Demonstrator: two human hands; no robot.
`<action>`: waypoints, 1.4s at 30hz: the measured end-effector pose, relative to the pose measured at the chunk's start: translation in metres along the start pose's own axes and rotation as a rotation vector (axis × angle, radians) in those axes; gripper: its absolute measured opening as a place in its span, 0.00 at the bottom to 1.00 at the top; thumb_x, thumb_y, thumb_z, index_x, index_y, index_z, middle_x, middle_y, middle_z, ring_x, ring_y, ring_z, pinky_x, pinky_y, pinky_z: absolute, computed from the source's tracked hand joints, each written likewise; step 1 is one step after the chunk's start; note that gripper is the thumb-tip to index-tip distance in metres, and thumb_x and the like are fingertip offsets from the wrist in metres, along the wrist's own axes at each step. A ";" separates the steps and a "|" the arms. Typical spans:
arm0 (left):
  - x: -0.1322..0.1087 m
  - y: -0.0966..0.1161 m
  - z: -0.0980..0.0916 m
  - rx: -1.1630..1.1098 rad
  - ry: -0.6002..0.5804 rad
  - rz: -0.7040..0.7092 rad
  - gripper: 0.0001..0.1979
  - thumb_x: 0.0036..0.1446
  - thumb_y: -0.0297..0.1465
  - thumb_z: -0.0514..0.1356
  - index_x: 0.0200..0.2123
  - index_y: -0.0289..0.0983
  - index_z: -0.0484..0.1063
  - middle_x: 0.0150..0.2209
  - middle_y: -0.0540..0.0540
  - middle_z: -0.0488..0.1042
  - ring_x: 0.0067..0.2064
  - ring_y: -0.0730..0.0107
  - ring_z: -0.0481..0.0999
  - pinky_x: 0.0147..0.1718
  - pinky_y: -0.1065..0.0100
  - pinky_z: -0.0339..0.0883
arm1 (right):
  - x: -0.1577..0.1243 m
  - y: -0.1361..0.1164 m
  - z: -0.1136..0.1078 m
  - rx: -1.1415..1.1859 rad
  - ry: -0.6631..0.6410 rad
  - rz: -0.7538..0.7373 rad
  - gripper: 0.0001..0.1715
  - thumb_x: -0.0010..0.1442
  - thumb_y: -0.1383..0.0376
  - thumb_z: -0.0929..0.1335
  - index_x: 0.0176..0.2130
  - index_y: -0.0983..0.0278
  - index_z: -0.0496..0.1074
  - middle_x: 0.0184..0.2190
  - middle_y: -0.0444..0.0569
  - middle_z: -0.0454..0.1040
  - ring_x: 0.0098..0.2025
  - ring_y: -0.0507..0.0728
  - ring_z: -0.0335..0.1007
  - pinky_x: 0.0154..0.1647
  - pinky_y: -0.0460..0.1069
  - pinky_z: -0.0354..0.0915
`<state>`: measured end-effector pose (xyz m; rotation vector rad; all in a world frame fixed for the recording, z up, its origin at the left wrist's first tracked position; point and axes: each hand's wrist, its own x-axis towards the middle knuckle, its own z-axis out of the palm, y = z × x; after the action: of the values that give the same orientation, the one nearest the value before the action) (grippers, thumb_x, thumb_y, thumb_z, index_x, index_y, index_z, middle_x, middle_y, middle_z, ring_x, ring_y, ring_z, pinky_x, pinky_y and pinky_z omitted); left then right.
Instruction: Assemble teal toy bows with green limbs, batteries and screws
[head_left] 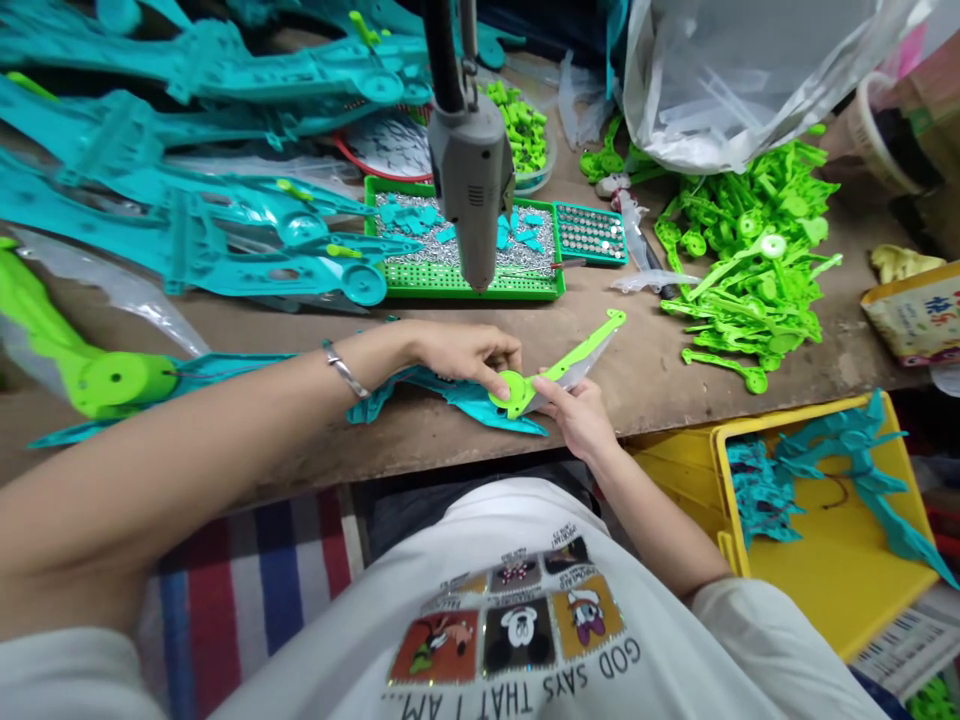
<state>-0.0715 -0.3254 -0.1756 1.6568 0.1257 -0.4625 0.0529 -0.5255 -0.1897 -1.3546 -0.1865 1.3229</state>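
My left hand presses its fingertips down on the round end of a lime green plastic arm, which lies on top of a teal plastic toy piece near the table's front edge. My right hand pinches the same green arm from below, just right of its round end. The green arm's long thin end points up and right across the table. A silver bracelet circles my left wrist.
A grey hanging power screwdriver dangles above a green tray of screws and small teal bits. Teal toy bodies pile at the left, loose green arms at the right. A yellow crate holds teal pieces.
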 end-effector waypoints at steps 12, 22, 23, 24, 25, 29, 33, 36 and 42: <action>-0.005 -0.004 -0.004 0.111 -0.005 0.016 0.21 0.55 0.45 0.68 0.43 0.34 0.72 0.38 0.45 0.80 0.38 0.67 0.76 0.36 0.71 0.65 | 0.019 -0.022 -0.012 0.026 0.007 -0.021 0.27 0.41 0.55 0.83 0.37 0.64 0.77 0.34 0.46 0.83 0.35 0.54 0.80 0.40 0.50 0.78; -0.005 -0.011 -0.006 0.086 -0.005 0.025 0.25 0.56 0.49 0.67 0.45 0.34 0.72 0.40 0.45 0.79 0.39 0.67 0.75 0.37 0.70 0.66 | 0.048 -0.051 -0.034 -0.031 0.049 -0.184 0.27 0.41 0.52 0.83 0.34 0.63 0.75 0.29 0.45 0.81 0.31 0.54 0.78 0.36 0.50 0.76; -0.005 -0.011 -0.007 0.109 -0.004 0.026 0.25 0.55 0.49 0.68 0.44 0.34 0.73 0.40 0.45 0.79 0.39 0.67 0.75 0.37 0.70 0.65 | 0.050 -0.057 -0.037 -0.033 0.029 -0.180 0.28 0.42 0.52 0.83 0.35 0.63 0.75 0.30 0.46 0.82 0.32 0.55 0.80 0.37 0.51 0.76; -0.005 -0.010 -0.008 0.129 -0.002 0.025 0.25 0.55 0.49 0.68 0.44 0.34 0.73 0.40 0.45 0.79 0.39 0.67 0.75 0.36 0.70 0.65 | 0.053 -0.063 -0.040 -0.033 0.015 -0.185 0.28 0.42 0.51 0.83 0.36 0.63 0.74 0.31 0.47 0.82 0.33 0.56 0.81 0.38 0.51 0.76; -0.005 -0.009 -0.009 0.145 0.000 0.020 0.24 0.55 0.48 0.68 0.44 0.34 0.73 0.40 0.45 0.79 0.39 0.67 0.75 0.36 0.71 0.64 | 0.056 -0.070 -0.044 -0.033 0.010 -0.198 0.28 0.43 0.50 0.83 0.36 0.62 0.74 0.31 0.47 0.83 0.34 0.57 0.81 0.39 0.51 0.76; -0.008 -0.004 -0.010 0.227 0.054 -0.010 0.23 0.56 0.47 0.66 0.45 0.34 0.74 0.40 0.46 0.79 0.39 0.67 0.75 0.35 0.71 0.63 | 0.074 -0.087 -0.056 -0.069 0.038 -0.231 0.28 0.43 0.50 0.82 0.35 0.63 0.74 0.31 0.50 0.83 0.35 0.58 0.82 0.39 0.52 0.76; -0.013 -0.002 -0.004 0.346 0.141 -0.055 0.24 0.58 0.47 0.65 0.49 0.35 0.76 0.46 0.44 0.79 0.44 0.64 0.76 0.40 0.70 0.64 | 0.088 -0.092 -0.058 -0.231 0.085 -0.246 0.24 0.47 0.50 0.79 0.35 0.64 0.75 0.32 0.50 0.82 0.35 0.57 0.79 0.40 0.53 0.74; -0.020 -0.002 0.005 0.495 0.234 -0.037 0.22 0.62 0.45 0.63 0.52 0.36 0.76 0.51 0.41 0.77 0.51 0.60 0.75 0.48 0.68 0.64 | 0.087 -0.104 -0.047 -0.434 0.251 -0.546 0.22 0.51 0.51 0.77 0.39 0.63 0.77 0.36 0.48 0.80 0.39 0.55 0.75 0.47 0.53 0.72; -0.031 -0.002 0.043 0.737 0.520 -0.059 0.17 0.68 0.41 0.59 0.52 0.36 0.75 0.50 0.38 0.76 0.52 0.55 0.75 0.53 0.61 0.64 | 0.075 -0.118 0.033 -0.556 -0.105 -0.836 0.33 0.55 0.53 0.77 0.56 0.57 0.71 0.47 0.49 0.77 0.47 0.56 0.75 0.53 0.52 0.71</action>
<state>-0.1099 -0.3611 -0.1688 2.4812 0.4278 -0.1005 0.1209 -0.4129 -0.1320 -1.4082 -1.1278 0.6339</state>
